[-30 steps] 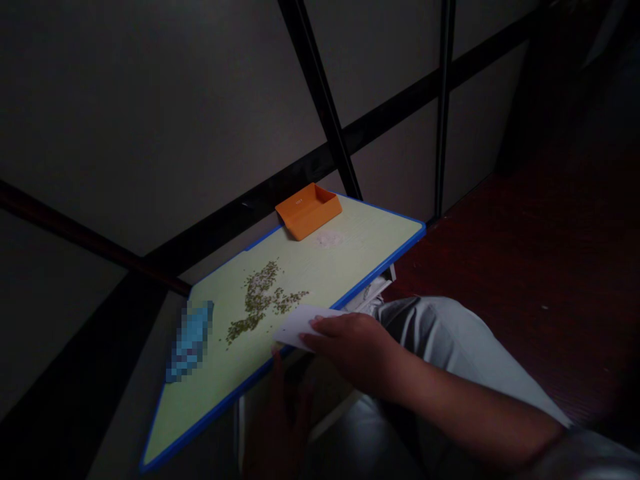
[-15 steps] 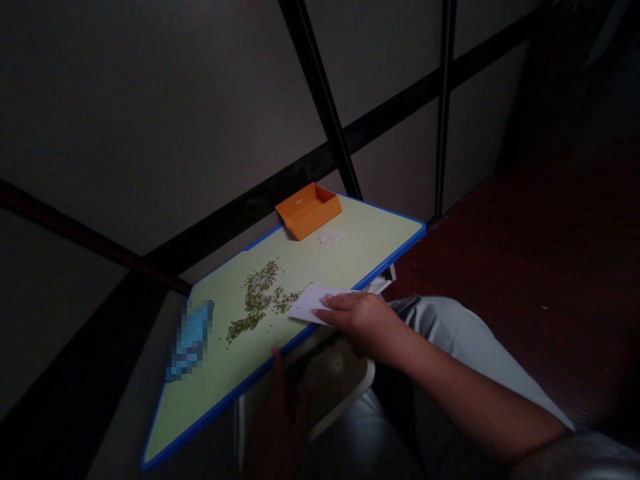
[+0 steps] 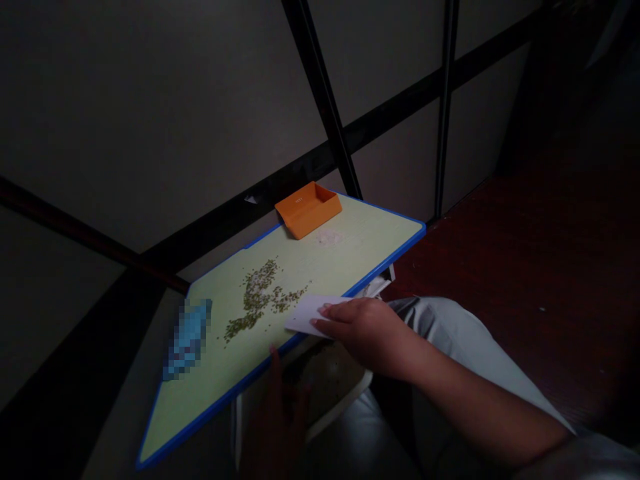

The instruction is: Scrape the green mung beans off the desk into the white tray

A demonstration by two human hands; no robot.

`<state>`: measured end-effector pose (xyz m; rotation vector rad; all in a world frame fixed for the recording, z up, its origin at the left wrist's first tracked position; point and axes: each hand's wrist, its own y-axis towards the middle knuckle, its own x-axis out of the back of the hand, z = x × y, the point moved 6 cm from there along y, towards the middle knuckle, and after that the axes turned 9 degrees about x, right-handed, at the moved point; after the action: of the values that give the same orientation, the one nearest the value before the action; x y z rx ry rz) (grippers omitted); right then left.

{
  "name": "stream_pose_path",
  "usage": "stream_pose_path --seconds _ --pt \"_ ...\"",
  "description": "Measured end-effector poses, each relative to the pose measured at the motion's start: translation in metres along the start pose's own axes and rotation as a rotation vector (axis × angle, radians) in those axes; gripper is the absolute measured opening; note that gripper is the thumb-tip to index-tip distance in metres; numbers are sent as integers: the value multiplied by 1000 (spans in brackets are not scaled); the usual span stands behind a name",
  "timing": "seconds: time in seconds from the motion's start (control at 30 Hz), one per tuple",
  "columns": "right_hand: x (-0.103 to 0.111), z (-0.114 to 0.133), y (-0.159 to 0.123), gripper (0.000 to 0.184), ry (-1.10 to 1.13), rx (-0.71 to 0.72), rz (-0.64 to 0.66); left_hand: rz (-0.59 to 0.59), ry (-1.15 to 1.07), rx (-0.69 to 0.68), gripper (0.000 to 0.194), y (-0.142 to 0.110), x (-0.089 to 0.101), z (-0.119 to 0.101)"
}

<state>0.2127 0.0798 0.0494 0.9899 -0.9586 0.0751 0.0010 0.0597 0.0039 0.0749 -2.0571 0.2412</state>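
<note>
My right hand (image 3: 363, 327) holds a white card (image 3: 305, 315), fingers on top, at the near blue edge of a pale yellow-green tabletop (image 3: 200, 407). Just beyond the card's left end is a scattered pile of small green seeds (image 3: 257, 293) with whitish bits among them. My left hand (image 3: 277, 413) is in deep shadow below the edge; its fingers look spread, one fingertip at the table edge. Beneath the edge, between my hands, is a pale-rimmed container (image 3: 345, 402) with dark bits in it. Whether my left hand touches its rim, I cannot tell.
An open orange box (image 3: 313, 212) stands at the far edge, beside a small pale pinkish-white patch (image 3: 329, 237). A blurred blue item (image 3: 189, 340) lies at the left edge. Dark-framed panels rise behind the table. My grey-clad leg (image 3: 450, 333) is at the right.
My right hand has drawn the card slightly towards me, away from the seeds and closer over the table edge. My left hand has barely moved.
</note>
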Motion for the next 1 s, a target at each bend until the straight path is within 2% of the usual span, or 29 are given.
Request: stream_pose_path --seconds 0.23,0.53,0.7,0.87,1.0 --pt "-10 -12 3 31 -82 8 136 -4 9 -4 89 -1 2 -2" --pt "-7 -29 5 36 8 0 79 34 53 19 88 2 -2 5" --pt "-5 -41 15 38 72 -24 104 72 69 18 86 3 -3 5" --pt "-10 -65 28 42 95 -100 122 44 70 -1 81 2 -2 3" --pt "-13 -86 39 45 63 -130 78 34 75 -26 81 3 -4 4"
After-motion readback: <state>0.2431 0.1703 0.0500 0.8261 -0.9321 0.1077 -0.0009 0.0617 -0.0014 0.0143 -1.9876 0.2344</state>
